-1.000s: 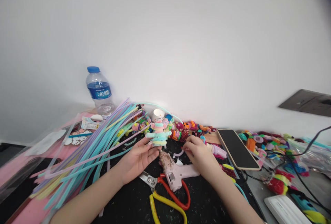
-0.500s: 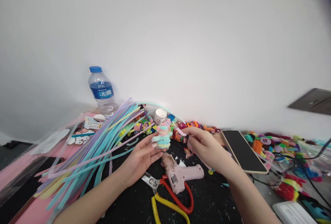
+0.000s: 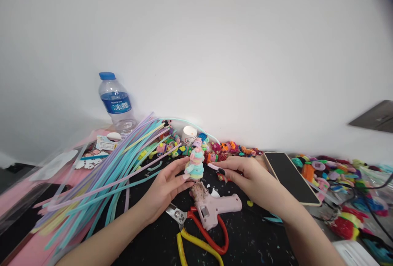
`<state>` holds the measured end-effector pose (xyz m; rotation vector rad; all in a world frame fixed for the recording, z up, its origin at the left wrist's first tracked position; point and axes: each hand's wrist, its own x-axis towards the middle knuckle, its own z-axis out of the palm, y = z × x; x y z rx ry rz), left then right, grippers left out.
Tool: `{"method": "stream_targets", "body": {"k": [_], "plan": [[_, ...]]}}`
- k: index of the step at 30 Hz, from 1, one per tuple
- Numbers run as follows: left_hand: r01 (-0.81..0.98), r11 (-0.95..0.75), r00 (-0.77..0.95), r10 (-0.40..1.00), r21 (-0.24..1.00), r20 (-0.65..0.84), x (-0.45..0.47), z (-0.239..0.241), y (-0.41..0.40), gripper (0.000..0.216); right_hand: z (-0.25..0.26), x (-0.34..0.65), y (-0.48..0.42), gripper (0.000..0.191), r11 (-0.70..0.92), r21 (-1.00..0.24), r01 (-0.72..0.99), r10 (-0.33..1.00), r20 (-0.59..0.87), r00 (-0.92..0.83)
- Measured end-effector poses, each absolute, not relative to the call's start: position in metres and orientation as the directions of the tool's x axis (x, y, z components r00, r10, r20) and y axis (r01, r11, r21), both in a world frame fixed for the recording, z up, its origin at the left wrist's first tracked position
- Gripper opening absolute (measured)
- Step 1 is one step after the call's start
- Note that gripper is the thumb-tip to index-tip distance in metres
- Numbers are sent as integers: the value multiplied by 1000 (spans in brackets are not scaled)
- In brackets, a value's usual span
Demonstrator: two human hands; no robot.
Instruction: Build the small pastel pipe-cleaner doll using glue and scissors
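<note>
My left hand (image 3: pixel 163 187) pinches a small pastel figure of twisted pipe cleaners (image 3: pixel 195 163) by its base and holds it upright over the black table. My right hand (image 3: pixel 248 176) pinches a short pale pink piece of pipe cleaner (image 3: pixel 213 167) just right of the figure, its tip close to the figure's side. A pink glue gun (image 3: pixel 211 205) lies on the table right below both hands, its crusted nozzle pointing up at the figure.
A sheaf of long pastel pipe cleaners (image 3: pixel 113 172) fans out at left. Red and yellow-handled scissors (image 3: pixel 199 237) lie near the front edge. A water bottle (image 3: pixel 116 104), a small white cup (image 3: pixel 189 134), a phone (image 3: pixel 290 177) and several bright craft pieces (image 3: pixel 325 172) line the wall.
My right hand lifted the pink piece off the table by the glue gun and brought it to the figure. My left hand turned the figure upright and shifted slightly right.
</note>
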<state>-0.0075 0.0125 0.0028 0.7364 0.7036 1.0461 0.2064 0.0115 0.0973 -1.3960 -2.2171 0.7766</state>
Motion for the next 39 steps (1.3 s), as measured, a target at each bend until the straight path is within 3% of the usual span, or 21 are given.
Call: {"method": "stream_targets", "body": {"k": [3,8,39], "plan": [[-487,313,337,929,815,-156,-8,2,12,37,96,203,11,19,233,-746,624,914,-51,-402],[-484,291,340,931,825,-129,-8,2,12,37,86,195,10,7,152,-826,542,928,-69,-365],[-418,271,323,936,867,-137,-6,0,14,39,69,180,12,6,125,-747,653,956,-85,-279]]}}
